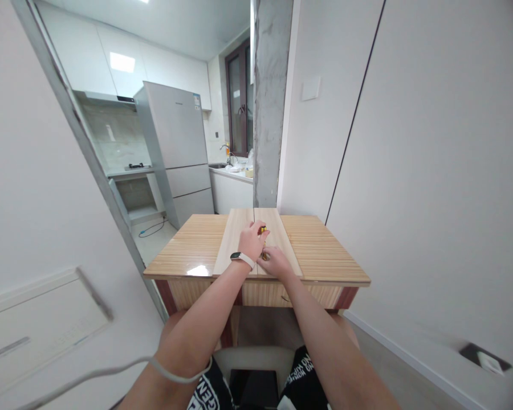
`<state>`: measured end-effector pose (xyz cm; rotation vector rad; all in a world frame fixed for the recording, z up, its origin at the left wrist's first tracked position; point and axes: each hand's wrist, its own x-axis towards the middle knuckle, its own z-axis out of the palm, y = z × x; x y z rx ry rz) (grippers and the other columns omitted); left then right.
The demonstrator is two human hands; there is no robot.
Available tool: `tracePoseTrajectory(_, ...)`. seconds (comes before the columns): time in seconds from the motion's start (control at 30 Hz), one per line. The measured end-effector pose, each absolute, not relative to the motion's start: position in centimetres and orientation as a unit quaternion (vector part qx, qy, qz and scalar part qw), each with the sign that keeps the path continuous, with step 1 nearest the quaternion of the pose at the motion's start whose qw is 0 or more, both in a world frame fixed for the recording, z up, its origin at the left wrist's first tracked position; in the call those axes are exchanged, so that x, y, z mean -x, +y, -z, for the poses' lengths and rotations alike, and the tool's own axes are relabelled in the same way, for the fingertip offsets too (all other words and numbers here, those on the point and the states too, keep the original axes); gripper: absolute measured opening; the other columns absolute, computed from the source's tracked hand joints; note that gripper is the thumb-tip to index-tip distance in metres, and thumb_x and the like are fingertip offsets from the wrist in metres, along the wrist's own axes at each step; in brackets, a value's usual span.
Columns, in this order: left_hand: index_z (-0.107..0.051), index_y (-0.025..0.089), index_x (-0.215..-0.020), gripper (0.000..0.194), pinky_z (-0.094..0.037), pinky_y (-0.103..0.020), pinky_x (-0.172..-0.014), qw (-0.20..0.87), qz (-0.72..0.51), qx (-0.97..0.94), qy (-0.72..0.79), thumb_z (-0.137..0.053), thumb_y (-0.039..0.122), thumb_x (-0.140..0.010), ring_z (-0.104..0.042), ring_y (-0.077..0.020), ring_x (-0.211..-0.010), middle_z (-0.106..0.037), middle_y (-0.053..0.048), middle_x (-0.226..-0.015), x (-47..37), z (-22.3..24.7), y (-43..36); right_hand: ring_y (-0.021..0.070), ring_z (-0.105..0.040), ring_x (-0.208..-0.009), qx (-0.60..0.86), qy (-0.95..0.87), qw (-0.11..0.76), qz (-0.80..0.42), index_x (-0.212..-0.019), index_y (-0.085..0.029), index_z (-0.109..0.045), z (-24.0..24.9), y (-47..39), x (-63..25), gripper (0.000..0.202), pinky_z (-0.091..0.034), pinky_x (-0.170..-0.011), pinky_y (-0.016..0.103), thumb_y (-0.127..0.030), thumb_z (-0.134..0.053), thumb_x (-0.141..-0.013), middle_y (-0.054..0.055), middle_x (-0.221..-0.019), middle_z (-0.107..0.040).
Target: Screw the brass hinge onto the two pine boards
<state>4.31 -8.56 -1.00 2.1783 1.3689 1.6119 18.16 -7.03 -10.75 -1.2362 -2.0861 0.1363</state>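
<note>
My left hand (252,239), wearing a pink-strapped smart band (241,259) on the wrist, is closed around a small yellow-and-black tool (263,230). Just below and to the right, my right hand (276,262) has its fingers bent together at a small yellowish piece (265,255), partly covered by the fingertips. Too little of either thing shows to tell its exact kind. Both hands are over light wooden boards (234,236), which lie side by side with a dark seam between them.
Under the boards is a striped wooden table (320,245) with a drawer front (265,295). White walls stand close on both sides. Beyond the table are a grey pillar (271,102), a silver fridge (177,131) and a kitchen sink (218,165). A pale cable (123,367) crosses near my left forearm.
</note>
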Motion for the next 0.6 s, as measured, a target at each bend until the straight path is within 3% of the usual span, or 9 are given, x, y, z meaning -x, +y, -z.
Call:
tracePoseTrajectory(0.4,-0.063,0.022,-0.123,0.032,-0.058,-0.034,-0.089,0.1,-0.546,-0.725,0.409,-0.063,0.013,-0.092,-0.068,-0.018,-0.097,-0.068,-0.007,-0.112,-4.03,1.66,-7.94,0.0222,-0.062,-0.088,0.479,-0.802,0.354,-0.048,-0.084,-0.02,-0.072,11.01,-6.94,-18.23,0.021,-0.041,-0.077,0.029,-0.041,-0.071,-0.085,0.007,-0.086,-0.072)
tracePoseTrajectory(0.6,-0.068,0.022,-0.102,0.018,-0.057,-0.03,-0.08,0.085,-0.545,-0.718,0.424,-0.076,0.023,-0.086,-0.067,-0.0157,-0.086,-0.065,-0.004,-0.102,-4.05,1.4,-8.47,0.0215,-0.062,-0.088,0.483,-0.801,0.351,-0.044,-0.084,-0.02,-0.072,10.85,-7.02,-18.23,0.022,-0.041,-0.077,0.028,-0.042,-0.071,-0.085,0.007,-0.086,-0.072)
